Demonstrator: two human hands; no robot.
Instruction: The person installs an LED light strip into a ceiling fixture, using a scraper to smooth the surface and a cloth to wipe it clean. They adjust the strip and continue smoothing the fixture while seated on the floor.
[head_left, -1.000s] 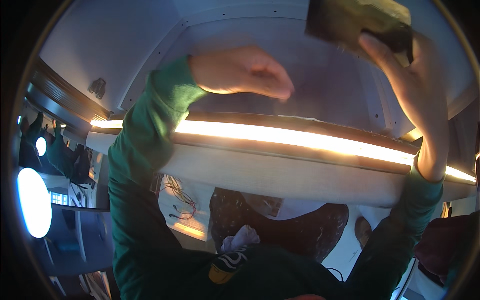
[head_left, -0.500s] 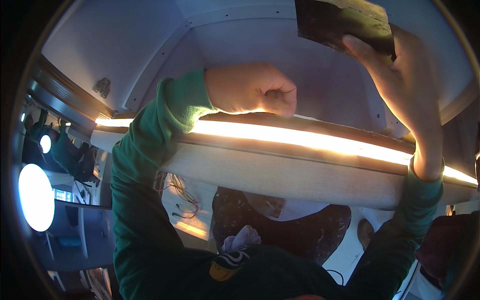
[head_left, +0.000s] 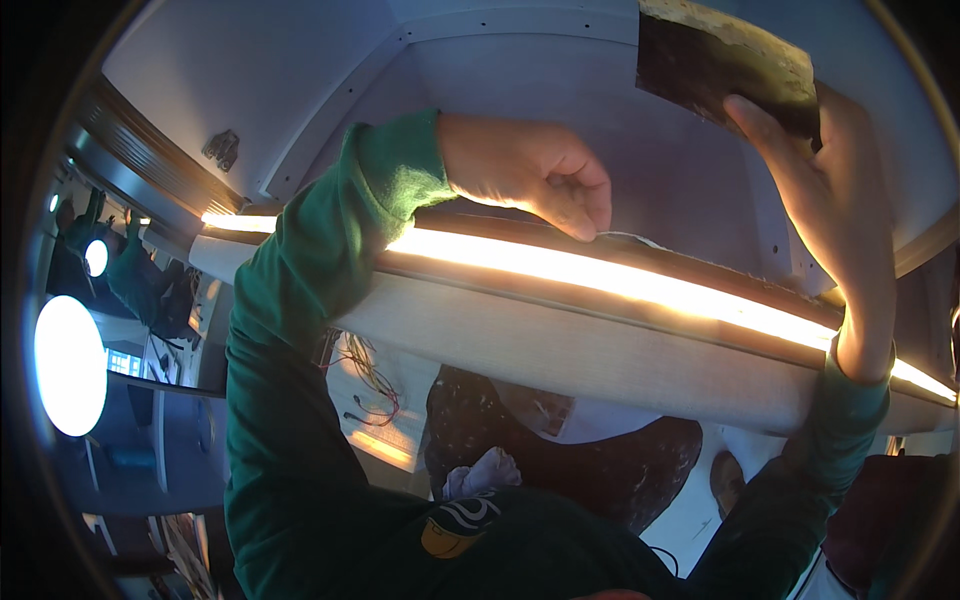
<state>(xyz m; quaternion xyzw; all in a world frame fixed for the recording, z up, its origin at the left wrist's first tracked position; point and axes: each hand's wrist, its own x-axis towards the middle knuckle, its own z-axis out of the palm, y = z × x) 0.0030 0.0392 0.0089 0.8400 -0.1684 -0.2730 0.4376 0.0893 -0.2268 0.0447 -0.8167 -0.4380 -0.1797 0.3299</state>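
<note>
My right hand (head_left: 835, 210) is raised and holds a dark rectangular block with a worn yellowish edge (head_left: 715, 65) against the white overhead panel (head_left: 300, 80). My left hand (head_left: 530, 175), in a green sleeve, has its fingers curled together. Its fingertips touch the brown ledge (head_left: 700, 270) above the glowing light strip (head_left: 620, 280), right where a thin pale strip end (head_left: 630, 238) lies. I cannot tell if the fingers pinch that strip.
A white curved fascia (head_left: 600, 360) runs under the light strip. A small metal fitting (head_left: 222, 148) sits on the panel at the left. A bright round lamp (head_left: 68, 365) glows at far left. Loose wires (head_left: 365, 375) hang lower down.
My left hand went from flat and spread to curled, and dropped down to the ledge by the light strip. My right hand has kept the block on the panel, shifting slightly.
</note>
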